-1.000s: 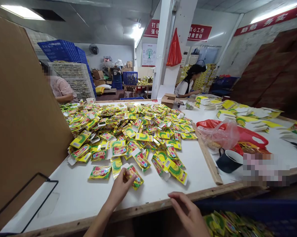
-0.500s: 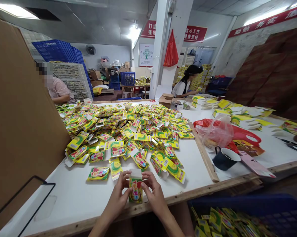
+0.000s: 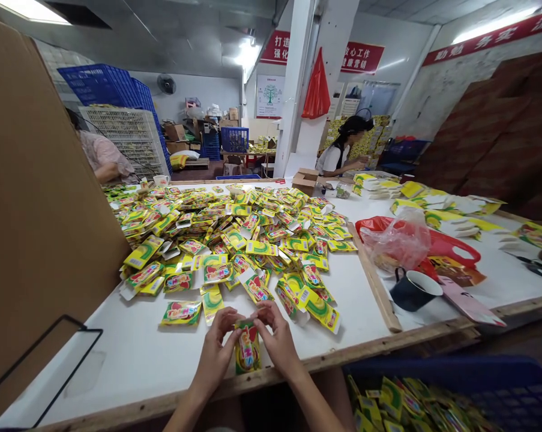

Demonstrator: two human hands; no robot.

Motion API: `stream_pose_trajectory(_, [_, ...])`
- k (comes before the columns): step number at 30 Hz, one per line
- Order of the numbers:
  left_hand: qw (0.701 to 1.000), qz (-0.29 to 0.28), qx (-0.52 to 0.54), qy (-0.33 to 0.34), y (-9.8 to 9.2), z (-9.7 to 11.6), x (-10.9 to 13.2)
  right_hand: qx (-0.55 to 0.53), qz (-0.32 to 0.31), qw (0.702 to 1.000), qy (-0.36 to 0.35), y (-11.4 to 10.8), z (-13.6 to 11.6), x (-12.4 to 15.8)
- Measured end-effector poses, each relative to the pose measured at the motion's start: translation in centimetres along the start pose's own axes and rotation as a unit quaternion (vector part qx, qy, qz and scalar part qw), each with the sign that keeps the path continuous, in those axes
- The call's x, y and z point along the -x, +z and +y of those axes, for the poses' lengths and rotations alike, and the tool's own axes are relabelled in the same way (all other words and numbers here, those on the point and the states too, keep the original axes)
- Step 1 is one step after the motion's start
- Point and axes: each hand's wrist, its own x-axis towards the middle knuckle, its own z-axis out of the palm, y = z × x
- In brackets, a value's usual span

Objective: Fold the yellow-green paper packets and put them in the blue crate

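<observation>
A small yellow and green printed box (image 3: 248, 349) stands upright near the table's front edge, between my hands. My left hand (image 3: 217, 345) grips its upper left side with thumb and fingers. On the other side my right hand (image 3: 276, 339) pinches the top right corner, fingers curled over the upper end. The white flap at the top is mostly hidden by my fingers. Just beyond my hands lies a large heap of similar boxes (image 3: 216, 240), several with white flaps sticking out. One box (image 3: 179, 313) lies flat to the left of my hands.
A wooden strip (image 3: 379, 282) divides the table on the right. Beyond it are a dark mug (image 3: 415, 291), a pink phone-like slab (image 3: 471, 302), a red plastic bag (image 3: 451, 243) and scissors (image 3: 538, 267). A blue crate (image 3: 455, 375) of boxes stands below right; cardboard (image 3: 45, 204) rises left. Two people sit farther back.
The white flap stood up above the box earlier; now my fingers have moved up over the top and the flap is mostly out of sight. The view has shifted slightly.
</observation>
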Motion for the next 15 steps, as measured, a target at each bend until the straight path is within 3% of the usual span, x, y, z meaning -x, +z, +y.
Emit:
stream_pose_trajectory(5, [0.996, 0.004, -0.091, 0.019, 0.1, 1.4, 0.2, 0.05, -0.04, 0.997, -0.043, 0.0, -1.0, 0.4])
stream_pose_trajectory(15, [0.996, 0.049, -0.041, -0.063, 0.4, 1.4, -0.4, 0.061, -0.01, 0.997, 0.037, 0.7, -2.3, -0.4])
